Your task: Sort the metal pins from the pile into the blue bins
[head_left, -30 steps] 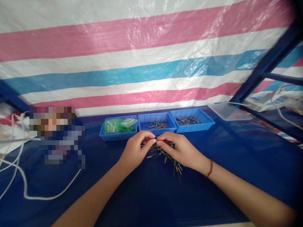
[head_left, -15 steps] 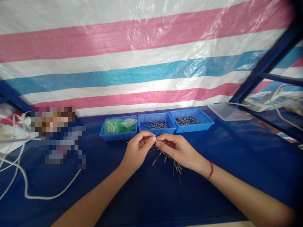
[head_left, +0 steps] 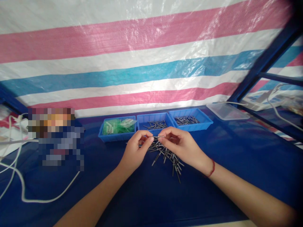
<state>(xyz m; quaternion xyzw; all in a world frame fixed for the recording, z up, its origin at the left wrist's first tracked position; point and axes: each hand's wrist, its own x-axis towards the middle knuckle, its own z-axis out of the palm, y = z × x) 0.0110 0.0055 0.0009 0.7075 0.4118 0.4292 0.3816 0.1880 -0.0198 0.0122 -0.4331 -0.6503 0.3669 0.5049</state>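
Note:
My left hand (head_left: 135, 148) and my right hand (head_left: 178, 143) face each other above the tabletop, both closed in a pinch. Between their fingertips stretches a thin metal blind rivet (head_left: 155, 136), one end in each hand. Right below lies a loose pile of blind rivets (head_left: 167, 156), pointing in many directions on the blue table (head_left: 146, 201). My fingers and the right hand cover part of this pile. A red cord circles my right wrist.
Behind my hands stand three blue bins: the left bin (head_left: 113, 137) with green plastic packets, the middle bin (head_left: 169, 126) and right bin (head_left: 203, 121) with rivets. A clear plastic lid (head_left: 228, 112) lies at right. White cables (head_left: 47, 200) loop at left beside blurred items.
My hands have drawn slightly apart, the right one moving up and right. The rivet between them now shows along its length, and more of the pile is visible.

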